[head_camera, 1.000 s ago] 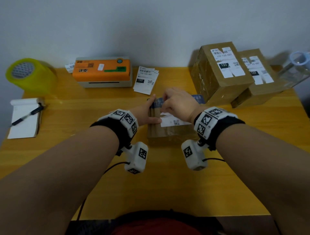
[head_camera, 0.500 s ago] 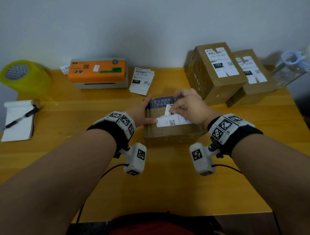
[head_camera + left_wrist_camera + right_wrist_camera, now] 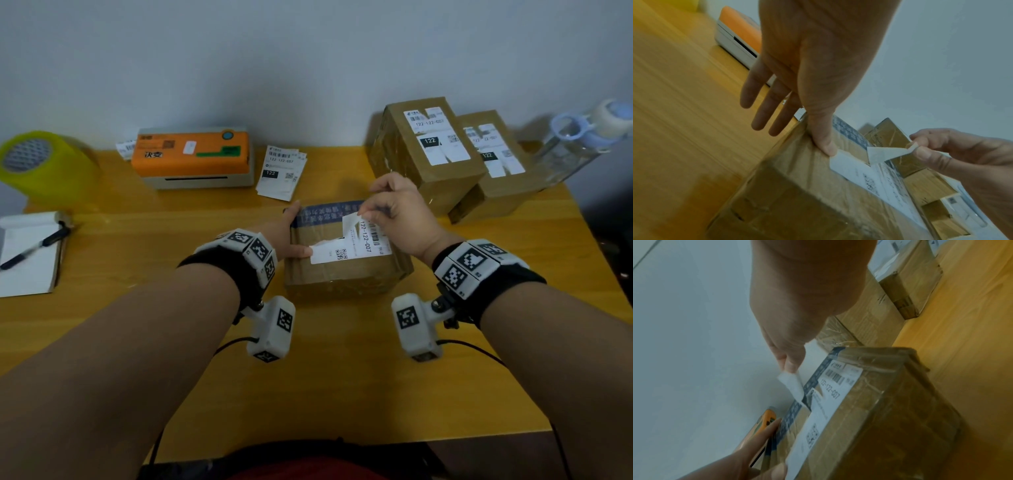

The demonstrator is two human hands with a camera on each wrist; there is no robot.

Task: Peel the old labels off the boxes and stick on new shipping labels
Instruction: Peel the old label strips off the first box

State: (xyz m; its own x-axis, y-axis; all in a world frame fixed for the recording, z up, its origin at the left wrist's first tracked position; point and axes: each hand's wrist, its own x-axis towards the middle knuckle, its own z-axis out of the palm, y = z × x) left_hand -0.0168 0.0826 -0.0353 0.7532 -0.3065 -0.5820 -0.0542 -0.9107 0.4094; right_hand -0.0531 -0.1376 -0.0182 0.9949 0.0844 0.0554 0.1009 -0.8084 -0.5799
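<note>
At the centre of the yellow worktop (image 3: 144, 260) a taped cardboard box (image 3: 346, 277) is seen, with a white shipping label (image 3: 356, 245) on its top face. One corner of the label, towards 12 o'clock, is pinched between thumb and forefinger of the right hand (image 3: 399, 212) and is lifted clear of the cardboard, while the rest of the label lies flat. The box is steadied at its 9 o'clock side by the left hand (image 3: 291, 233): the thumb is pressed on the top face at the label's near corner, and in the left wrist view the fingers (image 3: 764, 107) are seen straight and spread beside the box. Two more labelled boxes (image 3: 431, 150) are stood touching each other at 1 o'clock, close behind the right hand. An orange-topped label printer (image 3: 195, 156) is placed at 11 o'clock by the wall, with a small stack of loose labels (image 3: 282, 171) just beside it towards the boxes. A yellow tape roll (image 3: 44, 164) and a notepad with a pen (image 3: 30, 253) are found at 9 to 10 o'clock, and a clear water bottle (image 3: 579, 144) at 2 o'clock.
</note>
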